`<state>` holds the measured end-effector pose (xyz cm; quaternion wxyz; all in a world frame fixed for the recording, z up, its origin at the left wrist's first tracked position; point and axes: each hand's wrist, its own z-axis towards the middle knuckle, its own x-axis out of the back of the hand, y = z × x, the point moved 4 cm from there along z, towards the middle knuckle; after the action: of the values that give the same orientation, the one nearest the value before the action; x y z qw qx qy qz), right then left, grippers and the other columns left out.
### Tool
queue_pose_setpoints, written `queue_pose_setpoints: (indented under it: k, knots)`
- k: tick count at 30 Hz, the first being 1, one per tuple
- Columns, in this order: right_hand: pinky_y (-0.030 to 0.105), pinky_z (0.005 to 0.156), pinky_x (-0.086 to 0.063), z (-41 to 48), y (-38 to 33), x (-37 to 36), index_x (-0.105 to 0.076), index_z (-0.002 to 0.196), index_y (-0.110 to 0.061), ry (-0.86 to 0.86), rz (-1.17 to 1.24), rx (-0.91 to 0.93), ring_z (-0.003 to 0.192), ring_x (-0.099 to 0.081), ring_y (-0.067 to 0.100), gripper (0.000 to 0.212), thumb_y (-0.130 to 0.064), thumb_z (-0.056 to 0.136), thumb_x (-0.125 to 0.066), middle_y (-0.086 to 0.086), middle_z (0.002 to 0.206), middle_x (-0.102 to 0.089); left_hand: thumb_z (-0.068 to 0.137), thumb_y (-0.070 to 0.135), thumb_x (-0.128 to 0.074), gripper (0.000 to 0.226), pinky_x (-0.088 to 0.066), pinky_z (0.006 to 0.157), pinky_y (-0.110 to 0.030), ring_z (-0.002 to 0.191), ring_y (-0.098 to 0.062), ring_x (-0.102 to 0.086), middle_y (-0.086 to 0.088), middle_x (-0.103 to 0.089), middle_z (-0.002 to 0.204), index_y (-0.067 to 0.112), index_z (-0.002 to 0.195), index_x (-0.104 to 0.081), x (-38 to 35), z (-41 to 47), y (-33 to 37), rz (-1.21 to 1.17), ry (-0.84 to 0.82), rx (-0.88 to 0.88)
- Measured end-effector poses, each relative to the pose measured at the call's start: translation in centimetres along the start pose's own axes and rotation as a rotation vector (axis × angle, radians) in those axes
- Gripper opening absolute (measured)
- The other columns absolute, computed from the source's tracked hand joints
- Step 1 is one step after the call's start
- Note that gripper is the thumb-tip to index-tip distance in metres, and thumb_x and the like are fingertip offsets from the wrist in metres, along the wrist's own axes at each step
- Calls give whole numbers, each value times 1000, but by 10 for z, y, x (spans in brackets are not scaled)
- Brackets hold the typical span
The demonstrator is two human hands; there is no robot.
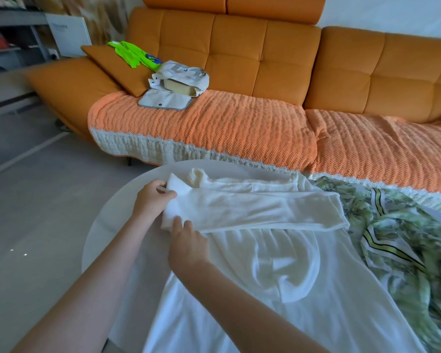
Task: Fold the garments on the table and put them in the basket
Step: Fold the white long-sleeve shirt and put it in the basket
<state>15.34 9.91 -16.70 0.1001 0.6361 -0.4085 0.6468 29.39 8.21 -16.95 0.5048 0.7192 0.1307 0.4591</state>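
A white knit garment [278, 276] lies spread over the round white table [105, 225], one sleeve [252, 207] folded across its top from right to left. My left hand [150, 200] pinches the cuff end of that sleeve at the table's left side. Just below it, my right hand [187, 244] has its fingers curled on the lower edge of the same sleeve end. A green leaf-print garment [397, 240] lies crumpled on the right, partly under the white one. No basket is in view.
An orange sofa [239, 59] with a ribbed orange throw [214, 128] stands right behind the table. On it sit a printed fabric bag [181, 77] with a flat pouch [164, 100] and a neon green item [130, 52]. Grey floor lies to the left.
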Motion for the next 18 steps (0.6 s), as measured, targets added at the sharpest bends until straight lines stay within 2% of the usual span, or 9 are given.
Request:
queue_pose_setpoints:
  k: [4, 7, 10, 12, 14, 15, 16, 17, 18]
  knots:
    - [36, 95, -42, -5, 24, 34, -31, 143, -13, 43, 443, 3, 113, -52, 29, 57, 1, 88, -37, 11, 125, -51, 82, 7, -62, 28, -51, 60, -28, 79, -23, -59, -14, -62, 99, 6, 110, -58, -13, 5, 28, -425, -139, 141]
    - [33, 71, -47, -14, 60, 61, -35, 143, -16, 117, 718, -58, 82, -55, 16, 56, 1, 89, -37, -6, 93, -52, 81, 3, -64, 31, -54, 52, -22, 75, -20, -60, -12, -62, 93, 5, 112, -58, -35, 1, 63, -533, -185, 113]
    - [35, 63, -52, -27, 94, 78, -35, 142, -21, 167, 869, -128, 74, -55, 17, 60, 5, 88, -38, -3, 95, -50, 79, 5, -69, 35, -57, 63, -27, 84, -23, -63, -12, -62, 103, 8, 112, -58, -69, -5, 93, -519, -194, 31]
    - [32, 60, -52, -35, 114, 77, -32, 143, -22, 172, 920, -182, 71, -56, 15, 60, 5, 89, -39, 0, 99, -52, 79, 9, -70, 38, -58, 74, -32, 91, -23, -65, -7, -61, 105, 10, 115, -58, -97, -14, 105, -458, -240, -34]
    - [32, 63, -54, -41, 132, 69, -25, 146, -22, 161, 919, -257, 70, -58, 14, 64, 4, 90, -40, 0, 100, -52, 83, 15, -67, 37, -55, 77, -26, 94, -21, -64, -3, -60, 110, 11, 118, -56, -128, -27, 107, -281, -309, -137]
    - [28, 65, -53, -44, 139, 64, -20, 148, -21, 141, 873, -287, 68, -57, 12, 66, 3, 90, -41, -2, 96, -51, 86, 19, -65, 37, -52, 77, -22, 96, -21, -62, -3, -58, 114, 9, 120, -56, -140, -36, 105, -139, -347, -201]
    - [17, 64, -50, -46, 144, 59, -15, 149, -19, 116, 793, -306, 67, -54, 8, 68, 2, 90, -41, -4, 91, -49, 89, 22, -61, 38, -47, 79, -21, 101, -22, -60, -6, -55, 119, 5, 122, -55, -151, -43, 100, 9, -382, -277]
    - [7, 60, -44, -48, 146, 56, -10, 150, -17, 94, 701, -312, 67, -49, 4, 69, 0, 91, -41, -4, 87, -47, 92, 20, -57, 36, -42, 84, -22, 106, -24, -57, -10, -53, 123, 3, 123, -56, -159, -48, 94, 127, -407, -355]
    - [4, 57, -40, -48, 147, 55, -6, 150, -17, 90, 615, -309, 66, -45, 3, 70, -2, 91, -41, -2, 87, -45, 94, 14, -53, 32, -38, 89, -21, 110, -24, -55, -13, -52, 125, 3, 123, -58, -163, -52, 90, 202, -424, -434]
